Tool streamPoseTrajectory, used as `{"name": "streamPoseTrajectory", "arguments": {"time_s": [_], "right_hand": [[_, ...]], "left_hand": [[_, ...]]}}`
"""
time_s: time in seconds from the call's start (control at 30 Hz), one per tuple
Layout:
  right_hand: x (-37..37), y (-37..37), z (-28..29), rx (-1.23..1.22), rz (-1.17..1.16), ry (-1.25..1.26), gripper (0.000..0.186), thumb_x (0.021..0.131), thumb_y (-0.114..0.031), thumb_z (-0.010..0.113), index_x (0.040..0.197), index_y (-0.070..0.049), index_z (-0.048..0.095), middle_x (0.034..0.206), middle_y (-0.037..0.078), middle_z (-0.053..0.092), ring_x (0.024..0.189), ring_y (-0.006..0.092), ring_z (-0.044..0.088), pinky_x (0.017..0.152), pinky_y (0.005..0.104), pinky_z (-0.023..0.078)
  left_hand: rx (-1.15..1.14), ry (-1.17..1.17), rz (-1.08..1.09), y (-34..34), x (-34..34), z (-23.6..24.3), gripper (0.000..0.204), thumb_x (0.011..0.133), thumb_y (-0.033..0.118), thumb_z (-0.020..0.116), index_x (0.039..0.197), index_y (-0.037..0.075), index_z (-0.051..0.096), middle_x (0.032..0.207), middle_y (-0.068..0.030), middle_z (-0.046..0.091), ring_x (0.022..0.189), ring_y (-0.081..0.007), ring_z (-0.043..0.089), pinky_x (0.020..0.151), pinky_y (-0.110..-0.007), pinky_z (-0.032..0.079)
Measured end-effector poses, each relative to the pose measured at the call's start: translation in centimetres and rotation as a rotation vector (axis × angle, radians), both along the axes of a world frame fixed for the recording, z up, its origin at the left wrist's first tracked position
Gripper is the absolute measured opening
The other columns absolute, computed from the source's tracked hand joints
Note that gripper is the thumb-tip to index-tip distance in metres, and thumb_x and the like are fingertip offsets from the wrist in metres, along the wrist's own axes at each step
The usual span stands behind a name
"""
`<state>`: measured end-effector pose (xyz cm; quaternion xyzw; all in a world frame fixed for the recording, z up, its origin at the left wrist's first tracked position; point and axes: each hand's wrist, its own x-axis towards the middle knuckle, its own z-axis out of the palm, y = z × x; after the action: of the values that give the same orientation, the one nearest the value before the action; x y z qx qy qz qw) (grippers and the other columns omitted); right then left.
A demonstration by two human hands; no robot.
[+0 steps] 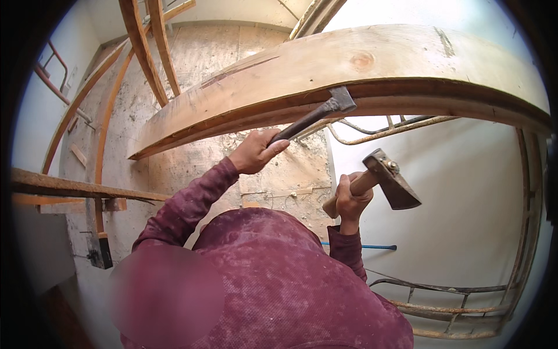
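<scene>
My left hand is closed round the dark shaft of a tool with a squarish grey metal head; its exact kind is unclear. That head meets the lower edge of a long, pale wooden beam in front of me. Lower and to the right, my right hand grips the short wooden handle of a hatchet. The hatchet is raised apart from the beam, its flared blade pointing down to the right. Both forearms wear dusty maroon sleeves.
Upright timbers lean at the upper left, and a rough plank juts in from the left. Rusty scaffold frames stand at the right and lower right. Debris litters the board floor below. A blue rod shows near my right sleeve.
</scene>
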<state>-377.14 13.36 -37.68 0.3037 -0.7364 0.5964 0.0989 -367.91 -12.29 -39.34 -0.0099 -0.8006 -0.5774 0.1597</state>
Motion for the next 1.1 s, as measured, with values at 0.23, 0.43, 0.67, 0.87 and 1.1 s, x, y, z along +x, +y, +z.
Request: {"name": "streamPoseTrajectory", "arguments": {"time_s": [0.23, 0.43, 0.67, 0.87, 1.1], "right_hand": [[0.6, 0.1, 1.1, 0.002, 0.008, 0.010, 0.022, 0.079, 0.006, 0.058, 0.066, -0.007, 0.047, 0.057, 0.000, 0.048, 0.044, 0.0070, 0.046, 0.040, 0.0226, 0.037], [-2.0, -0.3, 6.6, -0.044, -0.038, 0.246, 0.018, 0.081, 0.006, 0.059, 0.073, -0.006, 0.048, 0.060, 0.001, 0.049, 0.048, 0.0067, 0.047, 0.045, 0.0219, 0.039], [-0.6, -2.0, 10.4, -0.629, 0.130, 0.532, 0.023, 0.088, 0.003, 0.052, 0.097, -0.008, 0.034, 0.064, 0.007, 0.046, 0.046, 0.0124, 0.045, 0.041, 0.0258, 0.045], [-5.0, -4.3, 2.0, 0.251, -0.078, 0.422, 0.009, 0.076, -0.004, 0.060, 0.080, 0.002, 0.055, 0.069, 0.015, 0.060, 0.058, 0.0300, 0.057, 0.058, 0.0346, 0.047], [-0.8, -3.9, 7.7, -0.634, 0.052, 0.376, 0.013, 0.084, -0.002, 0.054, 0.084, -0.005, 0.042, 0.063, 0.003, 0.048, 0.048, 0.0099, 0.047, 0.047, 0.0225, 0.045]], "left_hand": [[-0.037, 0.030, 0.083, 3.2, -0.7, -2.3, 0.041, 0.094, 0.043, 0.048, 0.092, 0.003, 0.057, 0.062, -0.0113, 0.052, 0.057, -0.0249, 0.053, 0.056, -0.037, 0.043], [0.068, 0.059, 0.020, -0.1, -0.2, 0.0, 0.042, 0.097, 0.041, 0.046, 0.078, 0.004, 0.051, 0.061, 0.0011, 0.045, 0.056, -0.0104, 0.044, 0.049, -0.027, 0.037], [0.132, -0.078, -0.064, -1.2, 0.5, 1.1, 0.039, 0.099, 0.038, 0.044, 0.075, 0.008, 0.046, 0.058, 0.0051, 0.039, 0.050, -0.0055, 0.036, 0.044, -0.022, 0.030], [-0.053, -0.056, -0.017, -4.5, -0.8, 2.0, 0.043, 0.098, 0.041, 0.044, 0.072, 0.006, 0.046, 0.059, 0.0036, 0.039, 0.055, -0.0084, 0.039, 0.049, -0.026, 0.034], [-0.020, -0.188, -0.053, -5.6, -1.0, 1.8, 0.049, 0.096, 0.045, 0.047, 0.071, 0.003, 0.051, 0.058, 0.0004, 0.042, 0.056, -0.0106, 0.042, 0.050, -0.028, 0.036]]}}
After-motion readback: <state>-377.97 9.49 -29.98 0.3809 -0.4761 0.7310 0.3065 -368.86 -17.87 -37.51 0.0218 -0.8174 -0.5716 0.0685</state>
